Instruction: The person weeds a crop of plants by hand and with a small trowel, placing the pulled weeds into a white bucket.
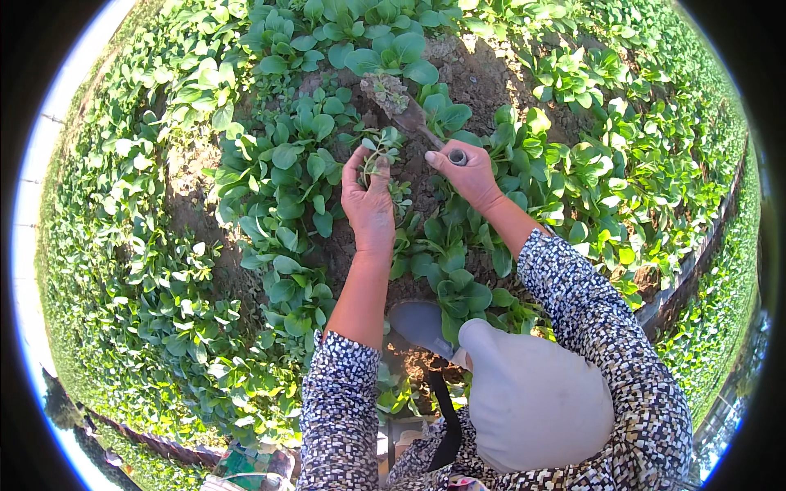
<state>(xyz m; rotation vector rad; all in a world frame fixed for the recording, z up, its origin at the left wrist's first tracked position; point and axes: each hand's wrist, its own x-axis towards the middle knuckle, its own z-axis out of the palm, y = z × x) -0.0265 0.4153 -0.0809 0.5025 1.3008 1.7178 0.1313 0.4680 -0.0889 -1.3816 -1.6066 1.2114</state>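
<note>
My left hand (368, 204) is closed, with a thin sprig of small-leaved weed (380, 149) pinched between thumb and fingers. More of its small leaves hang below, beside the palm. Gripped in my right hand (473, 176) is a hand trowel (414, 117), the round end of its handle showing past the fist. The trowel's blade points away and to the left, with a clump of soil (388, 92) on its tip. Both hands are over a bed of leafy green plants (307, 139), and the blade is just beyond the sprig.
Broad-leaved plants (577, 155) grow close on both sides, with bare brown soil (471, 69) between them. A light grey rounded fabric shape (536, 401) is close below my right arm. A dark border (692, 270) edges the bed at right; a pale strip (29, 221) lies far left.
</note>
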